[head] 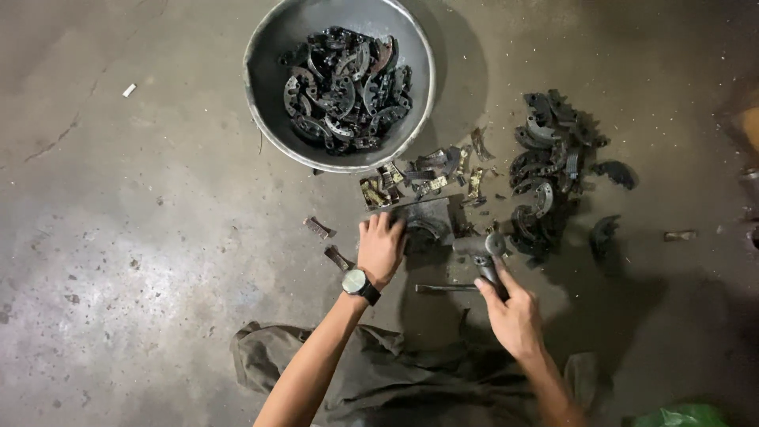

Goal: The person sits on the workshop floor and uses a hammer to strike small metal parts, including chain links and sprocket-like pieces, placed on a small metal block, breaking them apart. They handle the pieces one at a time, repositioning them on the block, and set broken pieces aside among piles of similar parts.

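Green bag cut off at bottom edge; forearms likewise.

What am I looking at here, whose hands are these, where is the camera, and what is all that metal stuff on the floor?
This is one picture, taken by a camera worn on a person's head, looking down at their own two bare hands and their lap. No machine is involved. The person sits on a concrete floor. The left hand, with a wristwatch, presses down on a curved metal part lying on a flat dark block. The right hand grips the handle of a hammer, its head near the block. A thin rod lies between the hands. Above sits a round metal basin filled with dark curved metal pieces. More such pieces are piled on the right, and small torn scraps lie behind the block.
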